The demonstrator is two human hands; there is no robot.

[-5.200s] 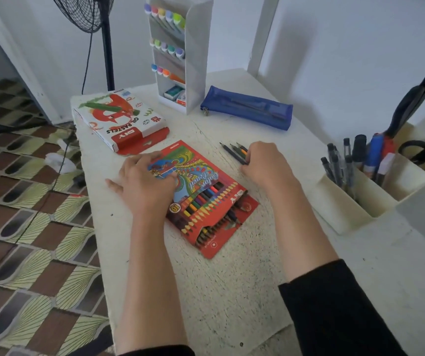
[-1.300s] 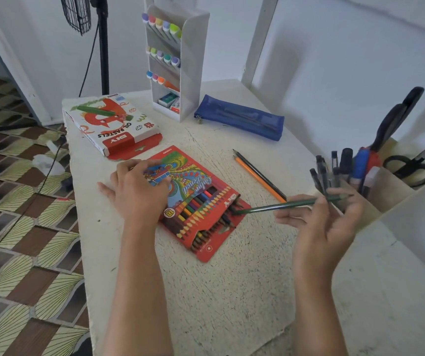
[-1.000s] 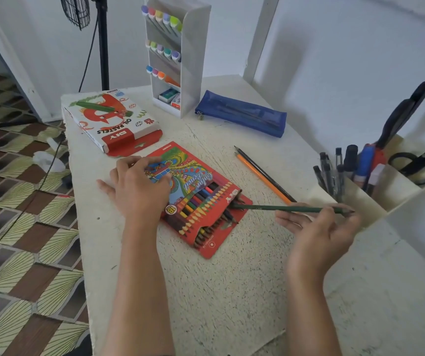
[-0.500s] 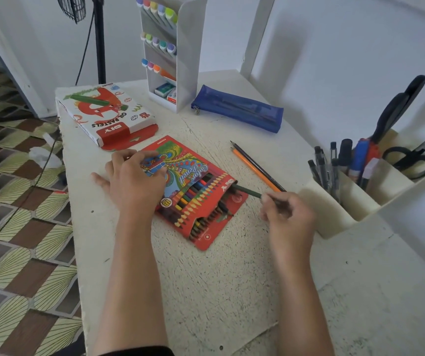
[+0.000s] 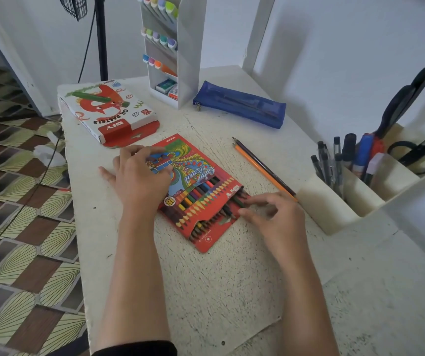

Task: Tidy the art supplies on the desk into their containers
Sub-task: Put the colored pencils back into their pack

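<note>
A red colour-pencil box (image 5: 201, 191) lies flat in the middle of the white desk (image 5: 206, 291), its open end toward me with several pencil tips showing. My left hand (image 5: 139, 181) rests flat on the box's far left part and holds it down. My right hand (image 5: 270, 214) is at the box's open right corner, its fingertips pinching the end of a dark green pencil (image 5: 239, 201) that is almost wholly inside the box. Two loose pencils, one orange (image 5: 260, 168) and one dark (image 5: 255, 156), lie side by side on the desk to the right of the box.
An oil pastels box (image 5: 108, 111) lies at the back left. A white marker rack (image 5: 166, 47) stands at the back, with a blue zip pouch (image 5: 239, 104) beside it. A cream desk organiser (image 5: 355, 201) with pens and scissors stands at the right. The desk's left edge drops to a tiled floor.
My right hand picked the green pencil up off the desk, turned it, brought it to the box's open end and pushed it in. My left hand stayed on the box.
</note>
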